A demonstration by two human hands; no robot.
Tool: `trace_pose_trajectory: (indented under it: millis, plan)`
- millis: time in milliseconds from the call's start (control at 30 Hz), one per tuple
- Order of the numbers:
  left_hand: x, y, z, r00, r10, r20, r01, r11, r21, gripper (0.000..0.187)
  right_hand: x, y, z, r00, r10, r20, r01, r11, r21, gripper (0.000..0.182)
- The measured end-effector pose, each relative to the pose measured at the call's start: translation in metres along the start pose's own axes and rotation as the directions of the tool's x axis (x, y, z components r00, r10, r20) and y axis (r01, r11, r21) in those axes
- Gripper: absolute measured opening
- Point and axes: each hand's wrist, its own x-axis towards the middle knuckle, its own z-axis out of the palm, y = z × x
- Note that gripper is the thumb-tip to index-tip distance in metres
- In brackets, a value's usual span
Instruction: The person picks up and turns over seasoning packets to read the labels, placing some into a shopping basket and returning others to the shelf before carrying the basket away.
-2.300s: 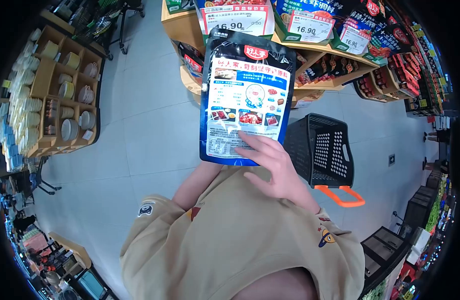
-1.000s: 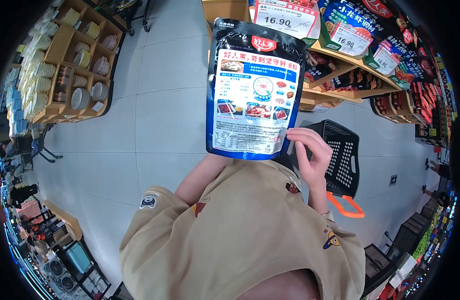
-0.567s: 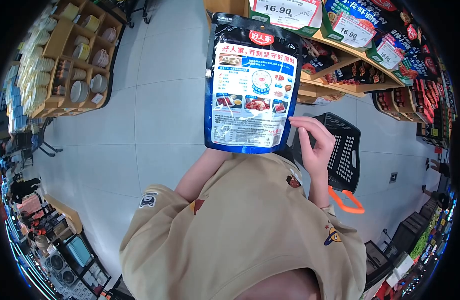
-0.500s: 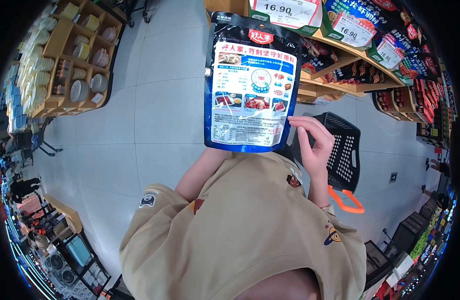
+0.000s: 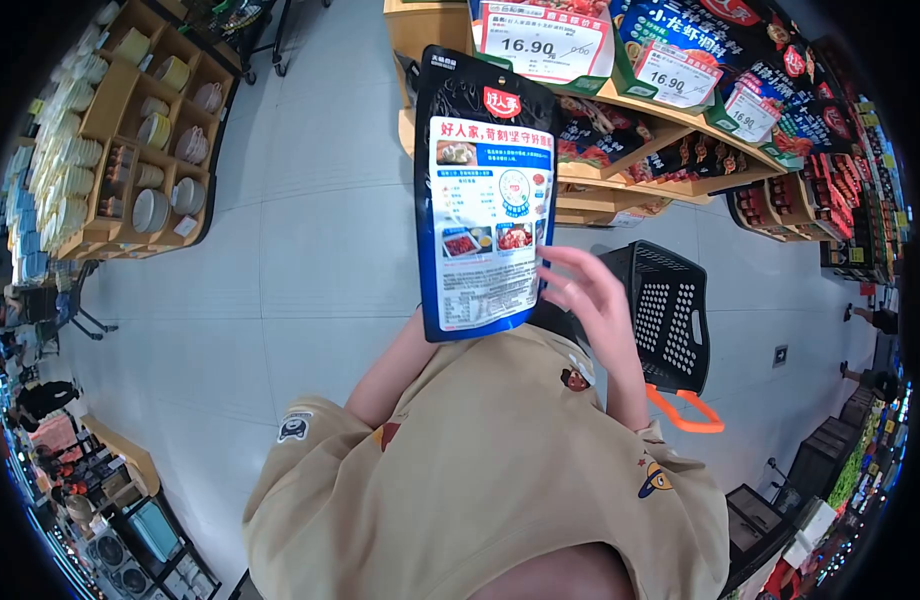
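Beyond the pouch [image 5: 485,200], to its upper right, a pale wooden display shelf [image 5: 430,28] is stocked with glossy packets [image 5: 670,25]. To the pouch's right, a deep black basket [image 5: 670,300] of perforated plastic is fitted with an orange handle [image 5: 695,427]. The pouch itself, smooth black-and-blue film, is held roughly upright before the torso, printed panel facing the camera; inspection of that panel seems to be in hand. The left hand is hidden behind the pouch, so its grip cannot be told. At the pouch's lower right edge, the right hand's [image 5: 598,310] fingers are loosely parted; contact is uncertain. For any re-angling, steady rear support would be needed.
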Motion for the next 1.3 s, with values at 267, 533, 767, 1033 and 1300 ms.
trace_pose_trajectory:
  millis: [267, 533, 767, 1033, 1300]
  plan:
    - [0.019, -0.029, 0.013, 0.838, 0.424, 0.343, -0.077, -0.531, 0.844, 0.06, -0.004, 0.028, 0.019, 0.998, 0.031, -0.051, -0.033, 0.999, -0.041, 0.057]
    - [0.012, -0.015, 0.041, 0.776, 0.566, 0.279, 0.088, -0.535, 0.841, 0.063, -0.006, 0.031, -0.007, 0.941, 0.267, -0.209, -0.138, 0.865, 0.482, 0.035]
    - [0.002, 0.037, 0.052, 0.89, 0.433, -0.143, 0.075, 0.171, 0.982, 0.026, -0.006, 0.0, -0.059, 0.961, 0.277, 0.022, -0.259, 0.861, 0.437, 0.038]
    - [0.014, 0.051, 0.065, 0.9, 0.436, -0.023, 0.039, -0.026, 0.999, 0.026, 0.046, -0.02, -0.064, 0.996, 0.085, -0.029, -0.084, 0.996, 0.037, 0.038]
    - [0.038, 0.082, 0.1, 0.694, 0.485, 0.532, -0.052, -0.703, 0.709, 0.027, 0.096, -0.076, -0.071, 0.962, -0.271, 0.015, 0.172, 0.565, -0.807, 0.018]
